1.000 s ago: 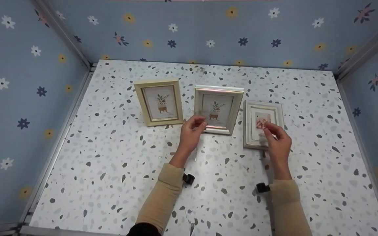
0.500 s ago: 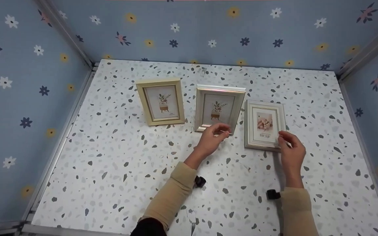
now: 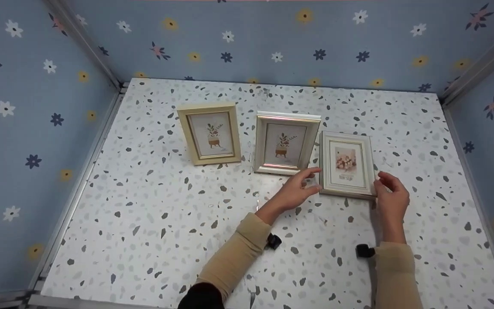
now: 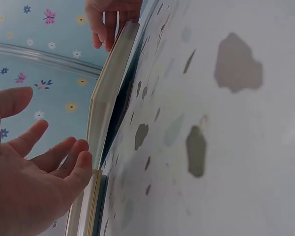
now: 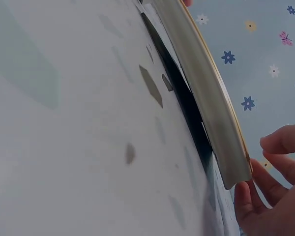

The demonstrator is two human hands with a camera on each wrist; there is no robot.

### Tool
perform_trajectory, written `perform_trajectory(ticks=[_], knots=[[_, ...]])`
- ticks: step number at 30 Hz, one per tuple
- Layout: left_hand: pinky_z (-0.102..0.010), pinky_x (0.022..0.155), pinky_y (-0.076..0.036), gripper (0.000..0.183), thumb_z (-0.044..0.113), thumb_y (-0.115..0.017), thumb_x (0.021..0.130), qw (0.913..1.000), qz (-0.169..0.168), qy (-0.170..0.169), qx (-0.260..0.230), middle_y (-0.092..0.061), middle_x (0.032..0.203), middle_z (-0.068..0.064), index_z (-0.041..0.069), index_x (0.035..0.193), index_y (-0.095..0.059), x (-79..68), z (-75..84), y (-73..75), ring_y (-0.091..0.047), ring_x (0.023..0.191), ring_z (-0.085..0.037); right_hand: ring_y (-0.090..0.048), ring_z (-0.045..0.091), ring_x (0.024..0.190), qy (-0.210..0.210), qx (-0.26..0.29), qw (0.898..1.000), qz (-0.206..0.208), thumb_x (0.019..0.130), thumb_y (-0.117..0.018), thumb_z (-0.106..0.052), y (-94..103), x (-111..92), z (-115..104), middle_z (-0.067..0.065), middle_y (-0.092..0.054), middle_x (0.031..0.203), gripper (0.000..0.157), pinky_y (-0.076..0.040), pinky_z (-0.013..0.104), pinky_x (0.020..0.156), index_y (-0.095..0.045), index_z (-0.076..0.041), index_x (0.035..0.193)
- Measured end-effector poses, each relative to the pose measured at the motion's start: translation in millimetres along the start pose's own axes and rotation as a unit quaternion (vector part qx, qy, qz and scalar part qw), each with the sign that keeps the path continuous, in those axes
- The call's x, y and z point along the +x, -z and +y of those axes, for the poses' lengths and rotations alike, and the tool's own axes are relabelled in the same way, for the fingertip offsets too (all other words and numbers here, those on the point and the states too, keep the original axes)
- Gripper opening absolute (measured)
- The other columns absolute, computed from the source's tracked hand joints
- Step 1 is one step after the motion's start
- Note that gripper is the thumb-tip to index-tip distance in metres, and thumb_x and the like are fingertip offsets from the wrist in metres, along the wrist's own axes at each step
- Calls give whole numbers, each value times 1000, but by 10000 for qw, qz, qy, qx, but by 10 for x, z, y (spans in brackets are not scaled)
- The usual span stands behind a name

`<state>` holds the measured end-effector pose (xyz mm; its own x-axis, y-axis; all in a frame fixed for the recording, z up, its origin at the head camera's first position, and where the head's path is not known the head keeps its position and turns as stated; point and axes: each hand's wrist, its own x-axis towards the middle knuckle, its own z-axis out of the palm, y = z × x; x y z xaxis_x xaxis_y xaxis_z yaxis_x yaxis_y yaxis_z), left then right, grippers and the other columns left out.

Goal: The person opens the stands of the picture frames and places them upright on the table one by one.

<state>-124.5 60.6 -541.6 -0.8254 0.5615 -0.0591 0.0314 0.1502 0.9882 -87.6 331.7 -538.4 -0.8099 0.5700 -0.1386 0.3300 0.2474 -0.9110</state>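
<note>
A white photo frame with a pink flower picture [image 3: 345, 165] lies face up on the speckled table, on the right of the head view. Beside its left edge is my left hand [image 3: 296, 191], fingers spread and nothing in its grasp. My right hand [image 3: 393, 201] is at the frame's lower right edge. In the right wrist view its lower fingers touch the frame's edge [image 5: 206, 98], while the thumb stays apart. A silver-white photo frame [image 3: 284, 143] with a potted-plant picture stands just behind my left hand. Farther left, a pale gold photo frame [image 3: 213, 135] stands tilted back.
The white speckled table [image 3: 144, 257] is bounded by blue flowered panels [image 3: 255, 43] at the back and both sides. Metal rails [image 3: 79, 180] run along the left edge. Small black devices [image 3: 274, 241] are worn at both wrists.
My left hand has moved right, from the middle frame to the right frame's left edge. My right hand has shifted right and slightly down, off the flower picture to the frame's right edge.
</note>
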Motion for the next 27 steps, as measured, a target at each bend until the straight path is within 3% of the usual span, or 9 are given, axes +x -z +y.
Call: perform_trajectory(ticks=[4,10,14,22,27], knots=[[-33,112,-33,58,22,-61,101,9998,-94,145,77,-34,158,-3,14,154,-38,35,2,-50,-33,143,-17,-52,15,119,-336,-159,9985,-405,99,-62,-23,19,47,-24,9,-58,135,41,-46,21,86,-60,-13,139],[-32,113,-33,64,25,-61,101,9995,-130,274,103,-19,164,-9,13,156,-32,87,16,-105,-23,148,-21,-51,13,121,-369,-438,9959,-705,103,-54,-34,26,104,-74,7,-55,142,45,-44,24,94,-55,-17,144],[-31,113,-32,64,25,-62,100,9991,-212,340,152,-13,165,-12,15,157,-32,110,39,-131,-18,149,-20,-49,15,129,-447,-274,9945,-911,105,-44,-44,27,157,-121,7,-50,148,53,-40,29,105,-48,-15,149],[-29,112,-33,65,29,-61,101,9984,-320,417,202,-11,166,-10,19,157,-31,173,50,-165,-18,149,-20,-43,27,138,-769,266,9870,-1385,103,-30,-57,39,251,-237,15,-42,153,71,-36,39,111,-38,-9,154],[-33,117,-25,62,26,-58,102,9978,-358,440,335,-13,165,-10,18,157,-31,203,43,-185,-13,150,-20,-34,31,143,-821,379,9803,-1755,102,-19,-62,53,263,-274,17,-32,158,79,-28,44,116,-30,-6,156]])
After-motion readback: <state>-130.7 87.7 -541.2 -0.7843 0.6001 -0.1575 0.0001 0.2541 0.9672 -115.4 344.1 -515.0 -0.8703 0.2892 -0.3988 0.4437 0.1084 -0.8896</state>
